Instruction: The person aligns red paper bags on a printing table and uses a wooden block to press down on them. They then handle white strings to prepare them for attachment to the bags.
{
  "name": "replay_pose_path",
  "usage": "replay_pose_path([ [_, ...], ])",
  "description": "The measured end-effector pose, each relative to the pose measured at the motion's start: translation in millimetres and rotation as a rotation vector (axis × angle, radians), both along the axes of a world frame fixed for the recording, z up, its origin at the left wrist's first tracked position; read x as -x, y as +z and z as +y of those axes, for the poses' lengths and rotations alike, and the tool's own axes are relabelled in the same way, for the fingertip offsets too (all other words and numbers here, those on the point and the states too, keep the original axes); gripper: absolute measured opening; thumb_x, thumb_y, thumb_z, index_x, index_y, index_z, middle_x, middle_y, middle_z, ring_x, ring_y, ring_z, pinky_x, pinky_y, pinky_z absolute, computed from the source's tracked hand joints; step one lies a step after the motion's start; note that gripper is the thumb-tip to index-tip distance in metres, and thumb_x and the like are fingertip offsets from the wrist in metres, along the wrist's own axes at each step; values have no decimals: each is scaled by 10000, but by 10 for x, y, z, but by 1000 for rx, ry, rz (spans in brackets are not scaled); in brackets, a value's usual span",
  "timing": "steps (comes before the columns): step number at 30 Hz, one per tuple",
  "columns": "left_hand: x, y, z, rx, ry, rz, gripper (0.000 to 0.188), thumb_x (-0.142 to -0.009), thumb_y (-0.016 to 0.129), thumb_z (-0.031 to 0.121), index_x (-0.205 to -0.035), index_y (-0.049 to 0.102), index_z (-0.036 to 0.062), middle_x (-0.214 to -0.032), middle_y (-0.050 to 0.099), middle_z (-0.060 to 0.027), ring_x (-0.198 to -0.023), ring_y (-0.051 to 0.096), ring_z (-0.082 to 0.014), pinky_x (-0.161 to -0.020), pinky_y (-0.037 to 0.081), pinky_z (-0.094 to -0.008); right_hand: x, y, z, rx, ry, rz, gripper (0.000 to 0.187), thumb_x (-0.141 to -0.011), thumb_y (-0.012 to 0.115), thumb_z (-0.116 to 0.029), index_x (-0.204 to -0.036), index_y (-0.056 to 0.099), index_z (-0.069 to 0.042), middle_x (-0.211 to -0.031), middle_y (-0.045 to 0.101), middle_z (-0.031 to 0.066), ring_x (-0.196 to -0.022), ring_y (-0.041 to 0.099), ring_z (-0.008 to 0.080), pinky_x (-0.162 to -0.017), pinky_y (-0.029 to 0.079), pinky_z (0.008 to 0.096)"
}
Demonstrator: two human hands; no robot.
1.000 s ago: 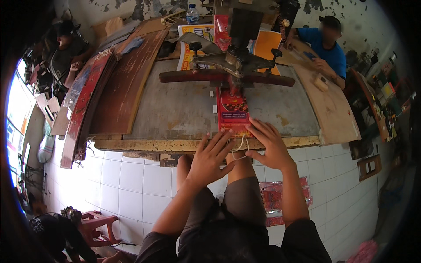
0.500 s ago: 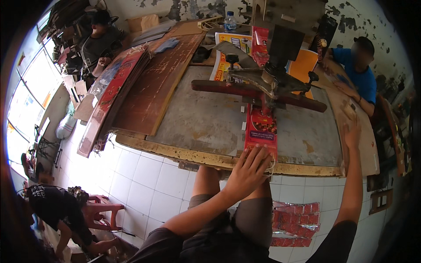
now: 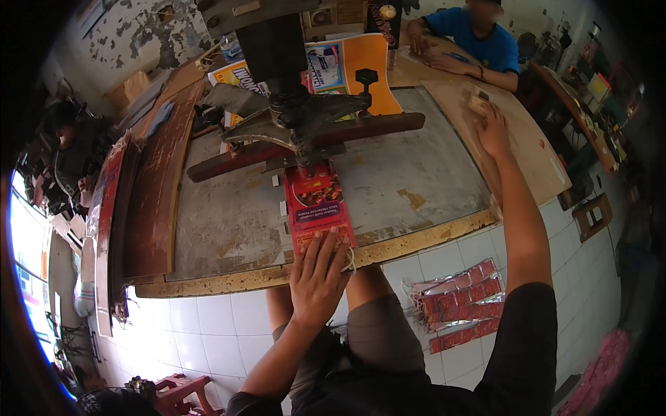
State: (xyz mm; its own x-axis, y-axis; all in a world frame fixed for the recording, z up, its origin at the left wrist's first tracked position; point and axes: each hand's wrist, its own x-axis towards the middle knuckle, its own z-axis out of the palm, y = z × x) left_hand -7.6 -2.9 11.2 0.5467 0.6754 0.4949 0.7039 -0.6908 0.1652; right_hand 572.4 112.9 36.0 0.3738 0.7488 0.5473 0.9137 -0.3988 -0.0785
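Observation:
My left hand lies flat, fingers stretched out, on the near end of a red printed packet strip. A white string loops out beside those fingertips. The strip's far end runs under a black metal press head with a dark red wooden crossbar. My right hand reaches over the brown board at the right. Its extended fingers meet the near side of a small wooden block, without visibly closing round it.
The grey worktop has a worn yellowish front edge. Printed sheets lie behind the press. Stacked red strips stand at the left. More red packet strips lie on the tiled floor. A person in blue sits at the far right.
The view has turned right, shifting the table and press leftward. My right hand has moved further out to the wooden block. My left hand stays flat on the strip's near end.

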Motion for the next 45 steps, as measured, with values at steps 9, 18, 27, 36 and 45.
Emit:
replay_pose_path([
  [9, -32, 18, -82, -30, 23, -30, 797, -783, 844, 242, -1521, 572, 116, -1652, 488, -84, -1528, 445, -322, -1242, 346, -530, 172, 54, -41, -7, -41, 114, 495, -1076, 576, -296, -1511, 496, -74, -1579, 490, 199, -1447, 482, 389, -1235, 342, 532],
  [18, -3, -38, -13, -46, -16, -41, 726, -822, 826, 246, -1497, 586, 133, -1628, 508, -92, -1512, 460, -320, -1247, 349, -523, 359, 149, -301, -97, 141, 160, 323, -1021, 682, -113, -1329, 610, -46, -1333, 669, 159, -1294, 571, 387, -1063, 486, 492],
  [27, 43, -78, -23, -121, -21, 32, 688, -900, 730, 276, -1533, 529, 99, -1623, 481, -149, -1506, 441, -364, -1229, 368, -538, 2237, 500, -1933, -194, 662, 314, 411, -868, 752, 88, -1251, 662, -31, -1331, 670, 131, -1243, 632, 322, -1029, 530, 426],
  [36, 96, -204, 28, -122, -70, -38, 595, -919, 690, 259, -1473, 581, 73, -1586, 510, -183, -1515, 427, -392, -1268, 308, -559, 3740, 821, -1996, 4, 1138, 434, 438, -843, 830, -21, -1254, 683, -67, -1345, 664, 86, -1233, 597, 340, -1012, 531, 468],
  [45, 79, -224, 28, -196, -7, 6, 675, -821, 810, 290, -1424, 616, 59, -1509, 582, -161, -1443, 501, -375, -1236, 359, -546, 4107, 517, -920, -9, 1120, 359, 333, -914, 792, -127, -1221, 674, -71, -1325, 658, 89, -1241, 587, 345, -1055, 512, 457],
])
